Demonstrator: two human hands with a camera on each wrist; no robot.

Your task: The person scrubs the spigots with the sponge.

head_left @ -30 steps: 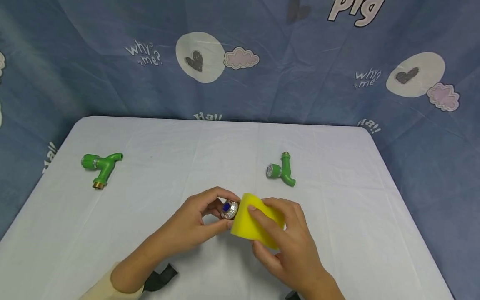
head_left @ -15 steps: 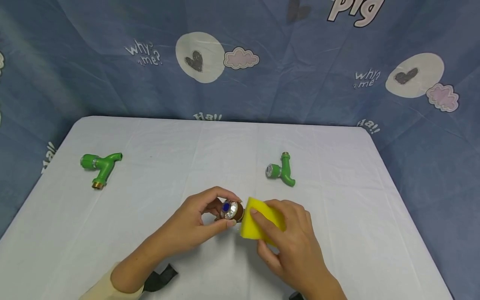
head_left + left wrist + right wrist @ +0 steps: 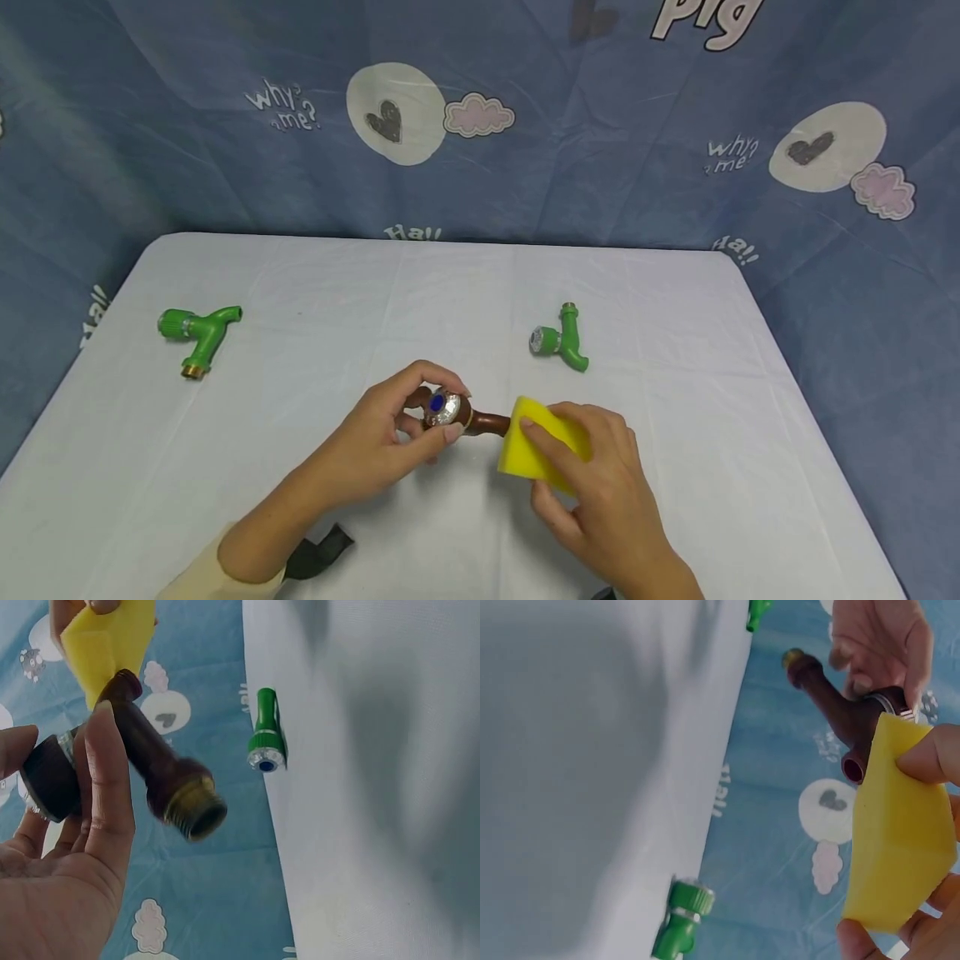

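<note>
A dark brown faucet (image 3: pixel 487 423) with a silver knob cap and blue centre is held by its knob in my left hand (image 3: pixel 397 429). Its brass threaded end (image 3: pixel 196 811) shows in the left wrist view, pointing away from the fingers. My right hand (image 3: pixel 611 492) grips a yellow sponge (image 3: pixel 536 442) between thumb and fingers. In the head view the sponge's left edge overlaps the end of the faucet's spout. Seen from the right wrist, the sponge (image 3: pixel 900 825) sits right beside the spout opening (image 3: pixel 853 766). Both things are raised over the white table.
On the white-covered table (image 3: pixel 375 292), a green faucet (image 3: pixel 201 337) lies at the left. A smaller-looking green faucet (image 3: pixel 566 339) lies beyond my right hand. A black strap (image 3: pixel 322 554) is near my left forearm. A blue printed cloth (image 3: pixel 562 167) hangs behind the table.
The sponge has moved right, off the faucet's knob and body to its spout end. My left hand has shifted slightly left and up, tilting the faucet so its brown spout shows.
</note>
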